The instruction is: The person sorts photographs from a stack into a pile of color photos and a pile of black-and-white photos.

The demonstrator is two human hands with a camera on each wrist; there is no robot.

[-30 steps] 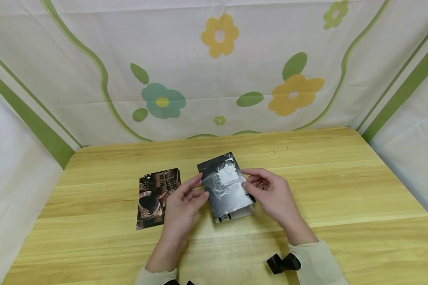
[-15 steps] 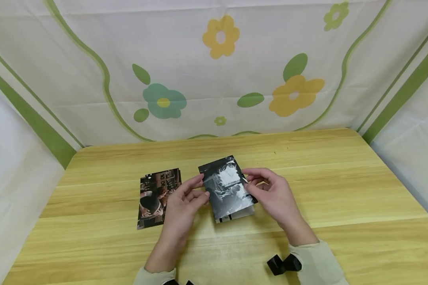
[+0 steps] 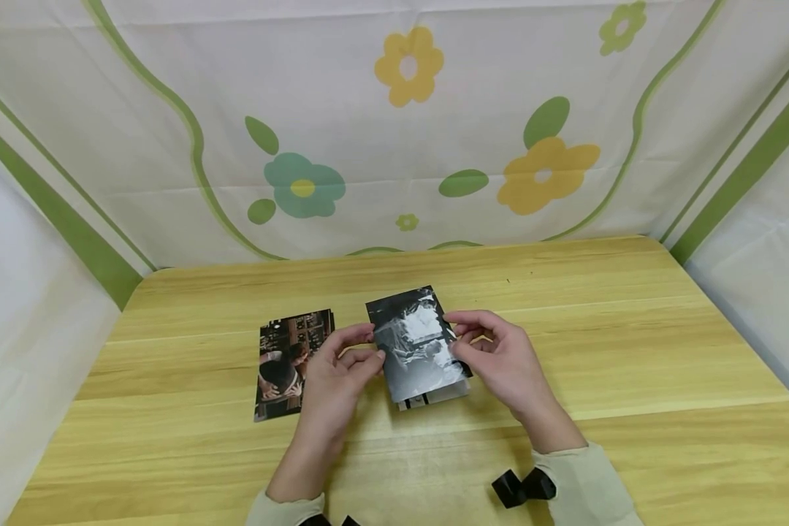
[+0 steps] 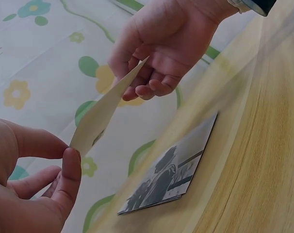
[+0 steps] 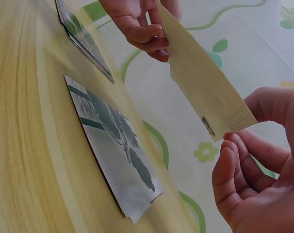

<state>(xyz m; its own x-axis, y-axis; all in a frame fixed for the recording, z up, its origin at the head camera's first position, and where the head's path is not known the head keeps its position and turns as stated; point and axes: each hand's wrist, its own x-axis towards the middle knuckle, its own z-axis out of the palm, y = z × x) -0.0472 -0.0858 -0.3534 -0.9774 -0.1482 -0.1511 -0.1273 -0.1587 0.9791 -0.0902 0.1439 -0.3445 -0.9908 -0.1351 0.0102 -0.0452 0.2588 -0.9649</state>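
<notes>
A postcard (image 3: 410,340) with a black-and-white picture is held up between both hands over the table. My left hand (image 3: 342,372) pinches its left edge with thumb and fingers. At the opposite edge my right hand (image 3: 500,354) pinches it the same way. The cream back, with a small printed picture and a row of little boxes, faces down in the right wrist view. Beneath lies a pile of black-and-white cards (image 4: 169,167), mostly hidden from the head camera by the held postcard. Left of it is another pile of cards (image 3: 277,376), topped by a dark brown picture and partly covered by my left hand.
Both piles lie on a wood-grain table (image 3: 631,351). A white cloth with printed flowers (image 3: 408,146) hangs behind the table and along both sides. Black devices (image 3: 522,488) are strapped at the sleeve cuffs.
The held postcard has tilted slightly, and the bright glare on its face has faded so the picture shows more clearly. Both hands keep their grip almost in place.
</notes>
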